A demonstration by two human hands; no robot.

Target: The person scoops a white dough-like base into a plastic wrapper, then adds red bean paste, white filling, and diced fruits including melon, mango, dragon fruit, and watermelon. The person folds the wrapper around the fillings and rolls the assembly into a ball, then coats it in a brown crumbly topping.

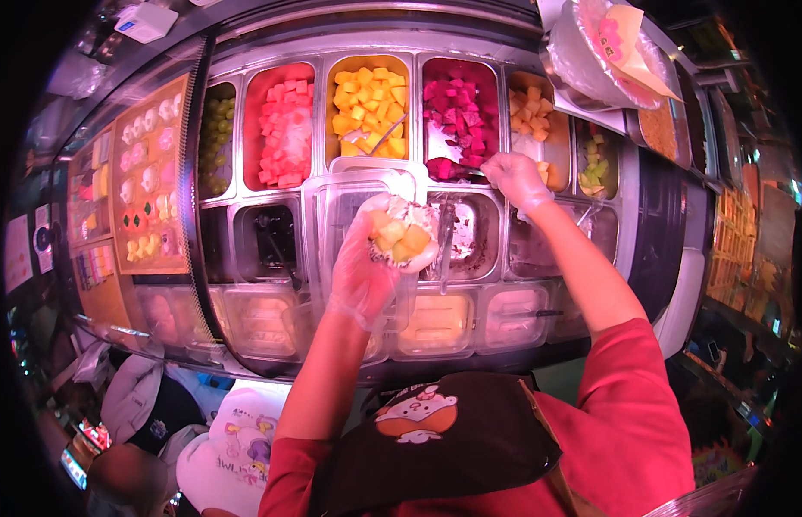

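Observation:
My left hand [365, 265], in a clear plastic glove, holds a round cup or bowl of dessert [403, 236] topped with pale cream, dark crumbs and orange and yellow fruit cubes. The vessel itself is mostly hidden. My right hand [514, 178], gloved too, is closed around the handle of a metal spoon [462, 172] at the front end of the metal pan of magenta dragon fruit cubes [468, 116]. Left of that pan is one of yellow mango cubes [368, 97] with a utensil in it; to the right stands a pan of orange melon-like cubes [531, 113].
Pans of pink-red cubes [287, 129] and green grapes [218, 139] lie farther left. Stacked clear lids [317, 194] sit under my left hand. Lidded tubs [436, 323] line the near edge. A plastic-lined bowl [569, 58] stands upper right. Other people are at lower left.

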